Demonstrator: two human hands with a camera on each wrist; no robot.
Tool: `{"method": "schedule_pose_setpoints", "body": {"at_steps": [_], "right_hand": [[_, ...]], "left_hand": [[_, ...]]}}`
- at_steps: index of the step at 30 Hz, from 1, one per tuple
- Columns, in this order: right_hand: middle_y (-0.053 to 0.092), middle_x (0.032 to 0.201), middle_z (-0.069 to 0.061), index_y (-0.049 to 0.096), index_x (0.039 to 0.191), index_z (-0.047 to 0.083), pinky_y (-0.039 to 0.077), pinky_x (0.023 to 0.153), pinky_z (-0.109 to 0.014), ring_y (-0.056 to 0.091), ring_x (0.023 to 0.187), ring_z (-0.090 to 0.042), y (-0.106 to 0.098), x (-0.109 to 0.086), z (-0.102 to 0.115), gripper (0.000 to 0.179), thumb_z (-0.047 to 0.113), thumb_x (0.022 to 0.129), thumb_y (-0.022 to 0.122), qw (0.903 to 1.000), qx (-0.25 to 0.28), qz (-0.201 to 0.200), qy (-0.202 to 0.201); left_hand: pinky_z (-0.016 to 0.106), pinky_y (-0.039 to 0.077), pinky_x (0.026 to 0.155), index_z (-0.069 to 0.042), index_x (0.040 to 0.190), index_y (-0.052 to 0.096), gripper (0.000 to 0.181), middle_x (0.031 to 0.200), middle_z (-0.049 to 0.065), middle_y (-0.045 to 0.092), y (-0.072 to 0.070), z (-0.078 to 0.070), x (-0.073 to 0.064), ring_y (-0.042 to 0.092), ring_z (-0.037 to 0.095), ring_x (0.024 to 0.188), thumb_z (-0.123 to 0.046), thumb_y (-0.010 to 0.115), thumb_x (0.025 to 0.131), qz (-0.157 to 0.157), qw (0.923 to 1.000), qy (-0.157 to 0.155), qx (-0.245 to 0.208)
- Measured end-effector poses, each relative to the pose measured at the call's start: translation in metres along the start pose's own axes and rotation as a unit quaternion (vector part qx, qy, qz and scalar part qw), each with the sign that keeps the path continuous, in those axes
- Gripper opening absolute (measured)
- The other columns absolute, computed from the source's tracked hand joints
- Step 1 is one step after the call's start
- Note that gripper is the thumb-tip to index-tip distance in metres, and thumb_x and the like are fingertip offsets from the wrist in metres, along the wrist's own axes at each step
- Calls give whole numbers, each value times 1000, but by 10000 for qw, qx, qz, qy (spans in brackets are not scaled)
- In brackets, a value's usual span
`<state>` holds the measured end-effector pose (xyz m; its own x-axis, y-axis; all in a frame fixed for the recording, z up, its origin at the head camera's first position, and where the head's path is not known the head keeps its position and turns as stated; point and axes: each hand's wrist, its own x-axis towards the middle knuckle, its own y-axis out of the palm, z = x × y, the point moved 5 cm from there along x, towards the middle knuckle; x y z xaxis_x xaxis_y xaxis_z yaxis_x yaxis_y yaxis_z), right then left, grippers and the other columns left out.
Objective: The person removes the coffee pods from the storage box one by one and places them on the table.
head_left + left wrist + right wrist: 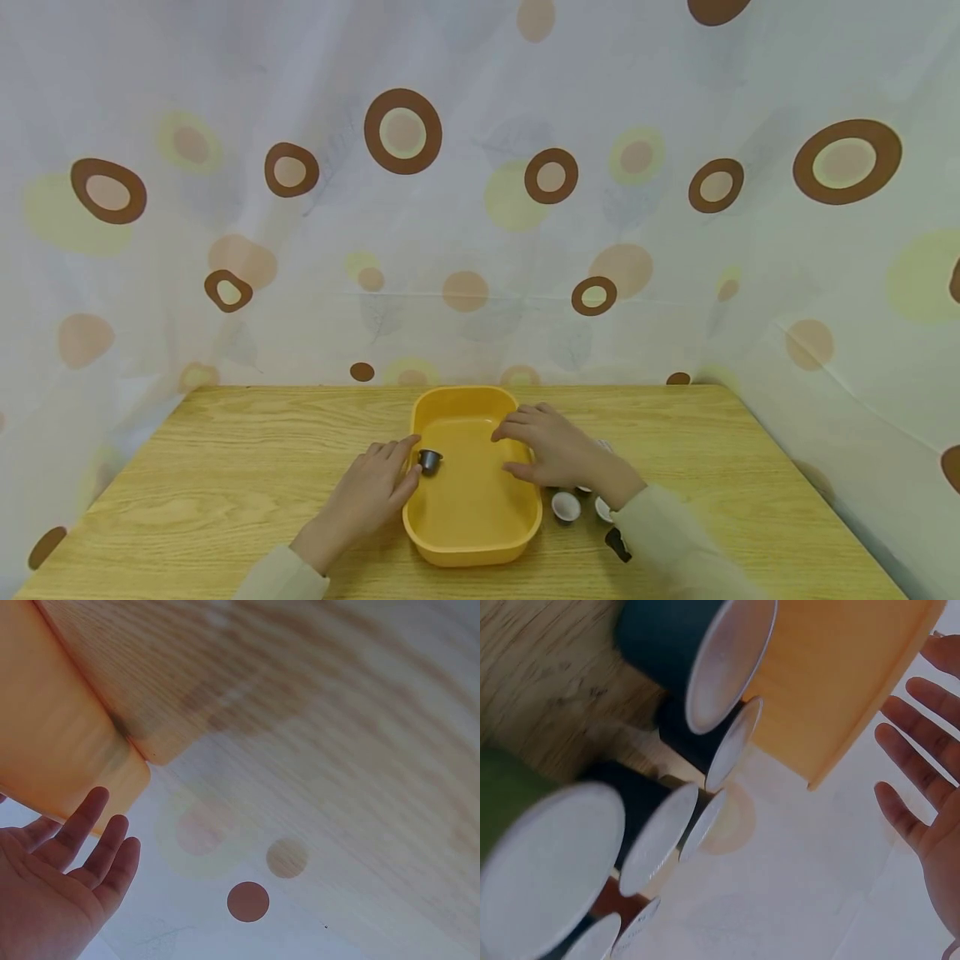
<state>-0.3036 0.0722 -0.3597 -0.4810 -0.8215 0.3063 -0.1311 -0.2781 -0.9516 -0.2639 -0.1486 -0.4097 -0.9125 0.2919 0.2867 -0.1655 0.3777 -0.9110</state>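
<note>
A yellow plastic tray (472,533) sits lengthwise on the table, and inside it by the left wall lies a dark grey coffee capsule (430,461). My left hand (371,483) is at the tray's left rim, its thumb and fingertips close to that capsule; whether they touch it I cannot tell. Across from it, my right hand (551,450) hovers over the right rim with fingers spread, holding nothing. Under the right forearm stand several coffee capsules with pale lids, among them a white-topped capsule (566,507), a dark teal one (660,645) and a green one (510,802).
A small black object (618,545) lies on the wooden table (262,450) near the right forearm; its kind is unclear. A pale curtain (465,208) with brown and yellow spots surrounds the table at the back and sides.
</note>
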Motion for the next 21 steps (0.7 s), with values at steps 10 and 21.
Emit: {"method": "schedule_pose_setpoints", "body": {"at_steps": [10, 21], "right_hand": [[62, 106, 5, 62, 108, 17, 41, 88, -38, 56, 99, -14, 18, 16, 2, 29, 29, 81, 66, 9998, 136, 135, 29], [62, 109, 6, 62, 110, 17, 42, 91, -38, 55, 102, -15, 32, 35, 8, 32, 31, 81, 66, 9993, 137, 349, 69]], "left_hand": [[43, 45, 87, -11, 132, 46, 43, 118, 7, 60, -1, -1, 0, 54, 25, 108, -33, 44, 95, -8, 10000, 5, -10], [43, 44, 89, -11, 133, 46, 43, 119, 6, 60, -1, 0, 0, 53, 24, 109, -33, 43, 95, 29, 10000, 21, 73]]}}
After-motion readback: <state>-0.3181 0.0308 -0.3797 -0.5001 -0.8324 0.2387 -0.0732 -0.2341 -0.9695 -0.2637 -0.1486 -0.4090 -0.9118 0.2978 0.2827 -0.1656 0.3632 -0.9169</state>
